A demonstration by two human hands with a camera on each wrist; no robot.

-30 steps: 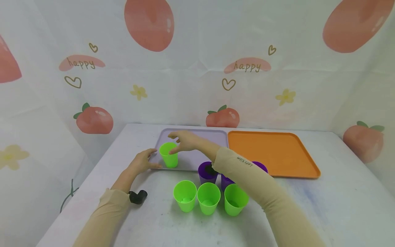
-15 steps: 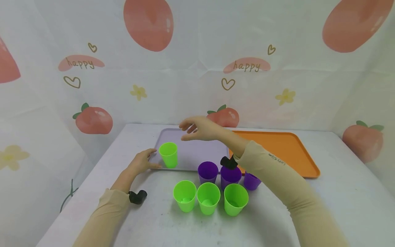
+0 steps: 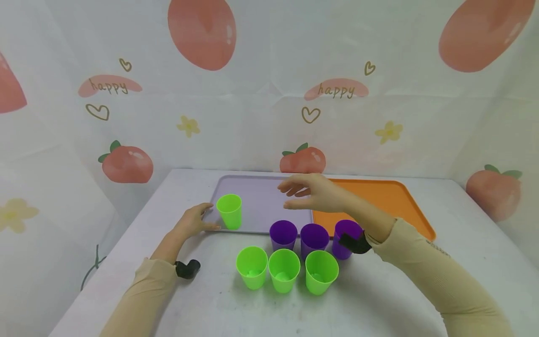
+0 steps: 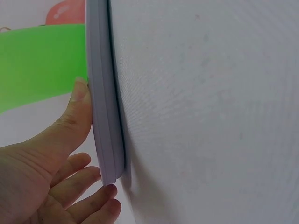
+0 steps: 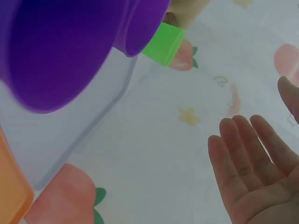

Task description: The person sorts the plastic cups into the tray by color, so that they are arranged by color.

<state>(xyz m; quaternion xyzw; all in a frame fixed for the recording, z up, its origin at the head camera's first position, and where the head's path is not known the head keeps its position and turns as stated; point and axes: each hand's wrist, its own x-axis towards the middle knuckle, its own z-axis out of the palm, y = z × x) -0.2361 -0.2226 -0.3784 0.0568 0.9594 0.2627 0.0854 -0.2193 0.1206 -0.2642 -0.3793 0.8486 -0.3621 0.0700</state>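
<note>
A lime green cup [image 3: 229, 213] stands upright on the front left part of the lavender tray [image 3: 257, 199]. My left hand [image 3: 193, 223] is beside that cup at the tray's front left corner; in the left wrist view its thumb [image 4: 79, 100] lies along the tray's rim near the cup, fingers loosely bent at the corner. Over the right part of the same tray hovers my right hand [image 3: 317, 192], holding nothing, its fingers fairly straight and the thumb apart. Beneath and in front of it stand three purple cups [image 3: 283, 235], with three green cups [image 3: 284, 271] nearer to me.
An orange tray [image 3: 389, 193] adjoins the lavender one on the right, partly covered by my right forearm. A printed cloth [image 3: 236, 117] hangs behind the white table [image 3: 404, 285]. A thin dark cord [image 3: 93, 266] shows at the table's left edge.
My right hand has left the green cup on the lavender tray, first rising, then moving right and lower. The purple cups have come into fuller view. My left hand stays in place.
</note>
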